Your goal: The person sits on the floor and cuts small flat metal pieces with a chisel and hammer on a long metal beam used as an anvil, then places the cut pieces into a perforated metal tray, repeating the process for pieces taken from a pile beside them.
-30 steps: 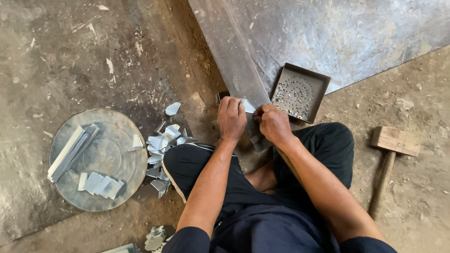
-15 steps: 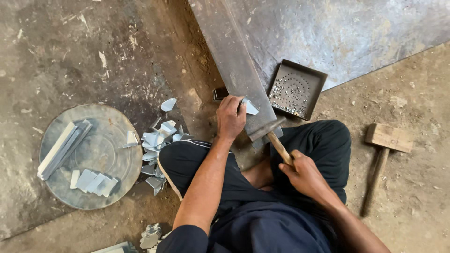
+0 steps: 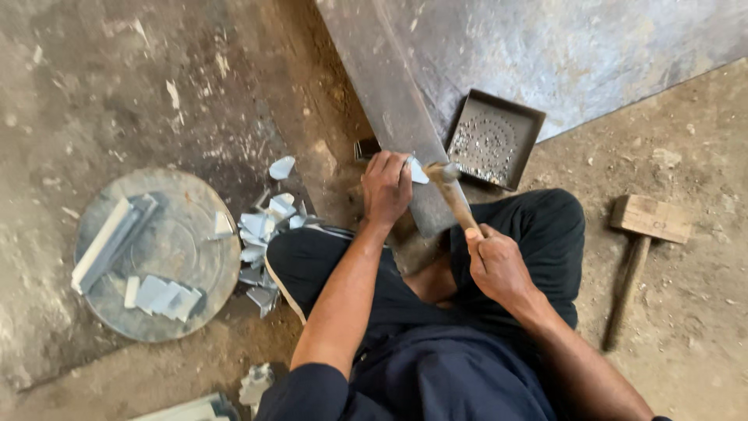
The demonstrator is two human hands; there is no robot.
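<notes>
The right hand [image 3: 499,265] grips a hammer [image 3: 452,195] whose head sits just right of the metal piece [image 3: 417,171] pinched by the left hand [image 3: 386,187].

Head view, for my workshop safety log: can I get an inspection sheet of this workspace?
Surface: bare dirt floor; long steel bar lies on it beside a metal sheet.
Job's things: small metal piece on the bar; hammer with its head at the piece.
Clutter: cut metal scraps; round plate bearing strips; perforated square tray; wooden mallet lying unused.
Hands: left hand holds the piece; right hand grips the hammer handle.
Cables: nothing seen.
Surroundings: person seated on the floor, in dark clothes.
</notes>
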